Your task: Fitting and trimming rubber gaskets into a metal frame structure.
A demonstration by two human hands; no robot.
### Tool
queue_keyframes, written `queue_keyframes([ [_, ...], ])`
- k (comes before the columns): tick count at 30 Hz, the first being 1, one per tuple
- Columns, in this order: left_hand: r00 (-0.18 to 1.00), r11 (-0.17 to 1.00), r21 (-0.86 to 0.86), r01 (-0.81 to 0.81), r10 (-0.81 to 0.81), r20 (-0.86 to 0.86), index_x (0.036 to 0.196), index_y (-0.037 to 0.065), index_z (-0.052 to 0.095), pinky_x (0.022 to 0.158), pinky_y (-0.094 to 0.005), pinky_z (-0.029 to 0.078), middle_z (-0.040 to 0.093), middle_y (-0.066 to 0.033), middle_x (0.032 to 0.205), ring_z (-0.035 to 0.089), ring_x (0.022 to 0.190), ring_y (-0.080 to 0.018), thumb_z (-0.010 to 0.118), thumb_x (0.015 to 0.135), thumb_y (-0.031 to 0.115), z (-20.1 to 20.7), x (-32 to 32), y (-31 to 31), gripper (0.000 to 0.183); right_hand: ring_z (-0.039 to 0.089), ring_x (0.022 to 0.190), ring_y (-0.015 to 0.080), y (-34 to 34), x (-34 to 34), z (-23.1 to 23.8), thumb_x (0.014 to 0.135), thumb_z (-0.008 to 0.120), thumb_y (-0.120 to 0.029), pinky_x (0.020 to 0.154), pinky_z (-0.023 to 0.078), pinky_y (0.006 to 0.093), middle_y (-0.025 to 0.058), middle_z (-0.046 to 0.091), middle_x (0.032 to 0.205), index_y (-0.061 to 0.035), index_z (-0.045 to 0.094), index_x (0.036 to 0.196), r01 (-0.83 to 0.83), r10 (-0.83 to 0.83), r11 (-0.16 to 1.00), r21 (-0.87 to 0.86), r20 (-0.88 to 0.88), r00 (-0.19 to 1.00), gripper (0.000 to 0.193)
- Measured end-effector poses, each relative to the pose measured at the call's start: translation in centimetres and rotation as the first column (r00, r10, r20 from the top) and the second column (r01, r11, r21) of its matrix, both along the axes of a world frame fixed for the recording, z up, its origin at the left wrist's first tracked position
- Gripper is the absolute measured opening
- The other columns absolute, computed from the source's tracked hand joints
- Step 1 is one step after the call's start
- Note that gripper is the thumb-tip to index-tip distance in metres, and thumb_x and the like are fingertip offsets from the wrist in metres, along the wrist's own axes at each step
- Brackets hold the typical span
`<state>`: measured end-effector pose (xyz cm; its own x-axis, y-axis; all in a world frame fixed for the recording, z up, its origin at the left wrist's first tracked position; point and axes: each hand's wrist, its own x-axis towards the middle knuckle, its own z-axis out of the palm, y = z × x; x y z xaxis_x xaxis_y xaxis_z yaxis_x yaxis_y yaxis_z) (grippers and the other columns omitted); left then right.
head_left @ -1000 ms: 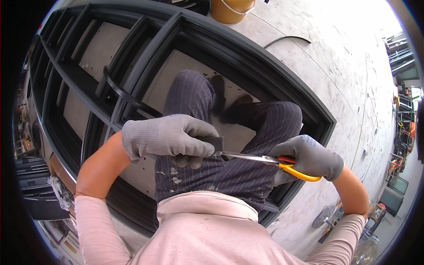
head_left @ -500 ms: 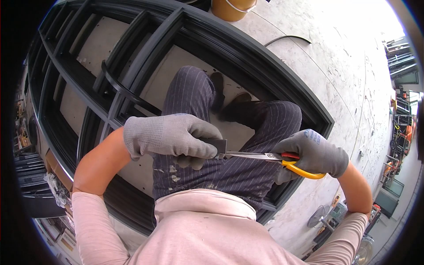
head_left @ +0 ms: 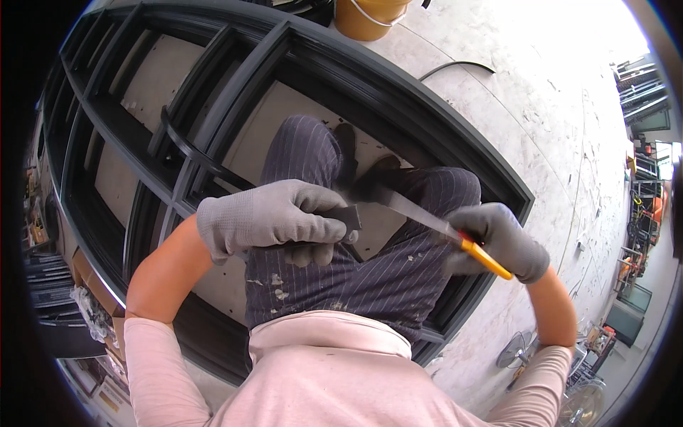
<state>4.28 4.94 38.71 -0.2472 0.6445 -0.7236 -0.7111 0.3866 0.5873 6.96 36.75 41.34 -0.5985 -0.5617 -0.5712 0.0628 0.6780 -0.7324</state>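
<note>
My left hand (head_left: 274,219), in a grey knit glove, is closed around the end of a black strip (head_left: 347,218) above my lap. A small pale rounded bit shows at the strip's end, too small to name. A long curved black strip (head_left: 191,151) runs from the frame toward this hand; whether it is the same piece is hidden behind the glove. In my right hand (head_left: 501,238), also gloved, is a pair of scissors (head_left: 485,257) with yellow and red handles. Their blades are smeared by motion and point up and left, apart from the strip.
A large dark grey metal frame (head_left: 242,92) with crossbars lies around my legs. On the pale floor beyond it are a yellow bucket (head_left: 366,18) and a loose black strip (head_left: 459,64). A fan (head_left: 514,349) stands at the lower right, and racks (head_left: 644,213) line the right side.
The scissors have come away from the strip's end and swung so that their blades point up and left. My left hand still grips the strip, tilted slightly differently.
</note>
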Motion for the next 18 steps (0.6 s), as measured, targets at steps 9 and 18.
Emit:
queue_keyframes([
  [9,1.000,1.000,0.008,0.022,-0.023,0.012,0.100,0.004,0.066,0.062,-0.0211,0.051,0.067,-0.0029,0.079,0.062,0.066,-0.0076,0.064,0.094,0.024,0.4,-0.1,2.0,0.021,0.052,0.072,0.0033,-7.3,2.7,-3.9,0.081,0.077,-0.007,0.066,0.046,0.0175,-0.0016,0.058,0.083,-0.0020,0.057,0.119,0.544,-0.511,0.650,-0.531,0.223,0.830,0.044],
  [18,0.992,0.993,0.005,-0.119,0.119,-0.047,0.105,0.002,0.065,0.063,-0.0237,0.054,0.070,-0.0073,0.085,0.066,0.069,-0.0113,0.066,0.092,0.022,1.2,0.6,3.2,0.025,0.061,0.077,0.0212,-5.9,3.6,-5.2,0.076,0.075,0.000,0.076,0.051,0.0276,0.0124,0.065,0.093,-0.0025,0.059,0.115,0.238,-0.456,0.823,-0.516,-0.351,0.817,0.043],
])
